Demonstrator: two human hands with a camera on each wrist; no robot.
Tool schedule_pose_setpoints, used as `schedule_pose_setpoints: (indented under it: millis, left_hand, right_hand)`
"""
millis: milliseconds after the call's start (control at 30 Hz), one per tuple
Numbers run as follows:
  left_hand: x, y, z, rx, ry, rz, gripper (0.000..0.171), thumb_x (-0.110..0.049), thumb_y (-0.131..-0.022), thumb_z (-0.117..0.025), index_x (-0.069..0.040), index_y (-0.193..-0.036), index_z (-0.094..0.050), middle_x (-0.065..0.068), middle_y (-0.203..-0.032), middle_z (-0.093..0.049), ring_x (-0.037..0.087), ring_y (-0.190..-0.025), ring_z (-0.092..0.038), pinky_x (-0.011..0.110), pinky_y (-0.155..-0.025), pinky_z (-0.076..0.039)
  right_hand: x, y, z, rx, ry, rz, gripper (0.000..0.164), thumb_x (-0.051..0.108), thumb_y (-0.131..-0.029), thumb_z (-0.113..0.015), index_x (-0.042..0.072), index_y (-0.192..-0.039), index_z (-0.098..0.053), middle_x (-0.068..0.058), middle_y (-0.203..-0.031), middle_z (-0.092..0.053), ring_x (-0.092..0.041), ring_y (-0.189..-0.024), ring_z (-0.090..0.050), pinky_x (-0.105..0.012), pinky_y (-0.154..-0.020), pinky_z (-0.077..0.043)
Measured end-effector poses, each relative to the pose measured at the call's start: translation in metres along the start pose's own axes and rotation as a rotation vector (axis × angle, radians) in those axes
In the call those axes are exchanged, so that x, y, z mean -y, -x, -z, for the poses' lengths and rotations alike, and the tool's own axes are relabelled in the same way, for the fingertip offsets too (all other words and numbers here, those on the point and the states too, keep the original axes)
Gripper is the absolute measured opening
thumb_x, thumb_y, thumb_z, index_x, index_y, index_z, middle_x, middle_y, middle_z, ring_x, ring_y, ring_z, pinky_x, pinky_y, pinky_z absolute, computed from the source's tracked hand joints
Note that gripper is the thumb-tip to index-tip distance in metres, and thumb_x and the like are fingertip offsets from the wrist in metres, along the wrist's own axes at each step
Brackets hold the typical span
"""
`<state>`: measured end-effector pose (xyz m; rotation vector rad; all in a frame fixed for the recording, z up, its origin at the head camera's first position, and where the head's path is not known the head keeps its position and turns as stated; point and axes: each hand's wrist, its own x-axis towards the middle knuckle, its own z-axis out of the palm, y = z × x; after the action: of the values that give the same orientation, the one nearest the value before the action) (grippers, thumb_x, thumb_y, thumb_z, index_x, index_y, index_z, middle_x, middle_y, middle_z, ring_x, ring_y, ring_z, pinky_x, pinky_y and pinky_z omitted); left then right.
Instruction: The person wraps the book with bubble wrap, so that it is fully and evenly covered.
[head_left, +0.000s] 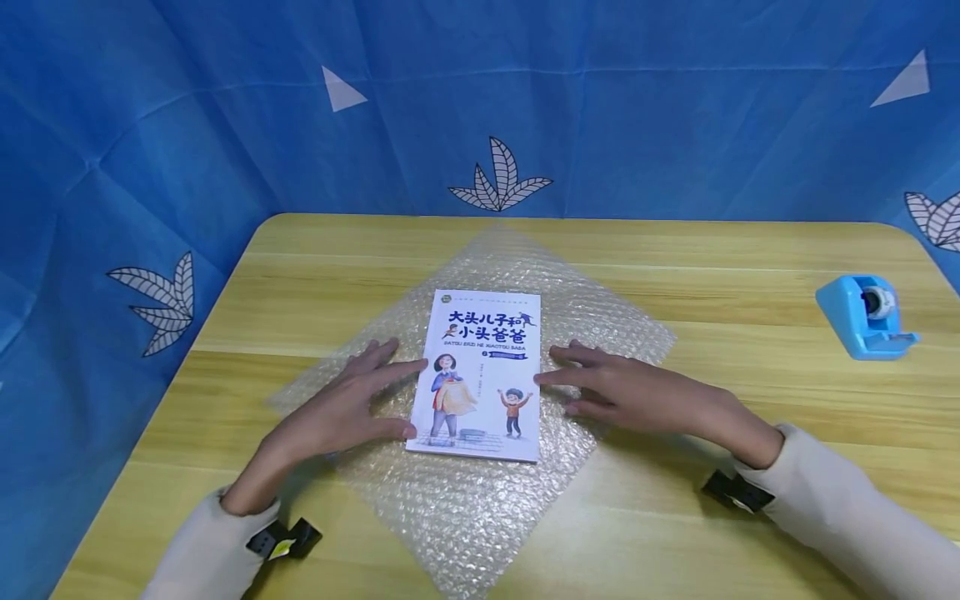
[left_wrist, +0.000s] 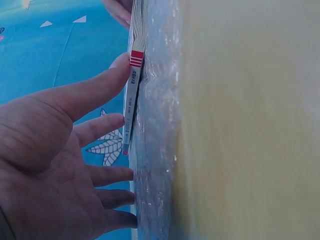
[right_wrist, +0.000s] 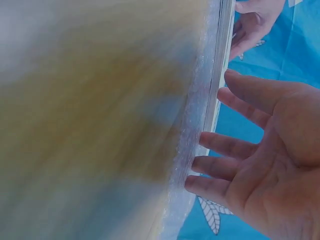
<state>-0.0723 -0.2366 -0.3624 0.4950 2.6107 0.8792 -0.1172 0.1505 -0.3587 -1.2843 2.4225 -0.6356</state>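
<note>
A white picture-cover book (head_left: pixel 480 383) lies flat on a sheet of bubble wrap (head_left: pixel 457 508), which is turned cornerwise on the table. At the book's left edge, my left hand (head_left: pixel 348 404) has its thumb and index finger touching the side, its fingers spread. In the left wrist view the thumb of that hand (left_wrist: pixel 65 150) meets the book's spine (left_wrist: pixel 131 95). My right hand (head_left: pixel 637 387) reaches to the right edge, index fingertip at the book and the other fingers extended over the wrap. The right wrist view shows this hand (right_wrist: pixel 265 150) with straight fingers beside the book's edge (right_wrist: pixel 220 65).
A blue tape dispenser (head_left: pixel 862 317) with a roll in it stands at the right of the wooden table (head_left: pixel 750 275). Blue cloth (head_left: pixel 600 108) with leaf and triangle prints hangs behind the table and at its left.
</note>
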Motion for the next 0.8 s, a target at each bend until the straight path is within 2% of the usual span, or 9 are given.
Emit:
schedule_pose_setpoints:
  millis: [200, 600, 800]
  left_hand:
    - [-0.008, -0.008, -0.004, 0.014, -0.008, -0.033, 0.08, -0.034, -0.086, -0.086, -0.016, -0.155, -0.051, 0.028, -0.169, -0.015, 0.052, -0.154, -0.003, 0.074, -0.118, -0.003]
    - [-0.029, -0.029, -0.016, 0.062, -0.019, -0.058, 0.084, -0.034, -0.082, -0.088, -0.02, -0.156, -0.051, 0.022, -0.171, -0.01, 0.046, -0.156, 0.001, 0.068, -0.12, 0.0]
    - [-0.038, -0.041, -0.022, 0.075, -0.032, -0.117, 0.084, -0.036, -0.082, -0.088, -0.02, -0.155, -0.052, 0.025, -0.17, -0.013, 0.047, -0.156, -0.002, 0.066, -0.121, 0.0]
  right_hand:
    - [0.002, 0.013, -0.001, -0.018, -0.001, -0.029, 0.044, 0.019, -0.106, -0.062, 0.014, -0.15, -0.058, -0.022, -0.159, -0.042, -0.049, -0.147, -0.034, -0.067, -0.112, -0.035]
    - [-0.002, 0.047, -0.003, -0.078, 0.021, -0.066, 0.043, 0.019, -0.105, -0.063, 0.014, -0.148, -0.06, -0.023, -0.157, -0.045, -0.05, -0.143, -0.04, -0.068, -0.108, -0.04]
    - [-0.005, 0.064, -0.002, -0.098, 0.015, -0.102, 0.042, 0.022, -0.105, -0.064, 0.014, -0.146, -0.062, -0.022, -0.156, -0.047, -0.05, -0.143, -0.041, -0.069, -0.107, -0.04]
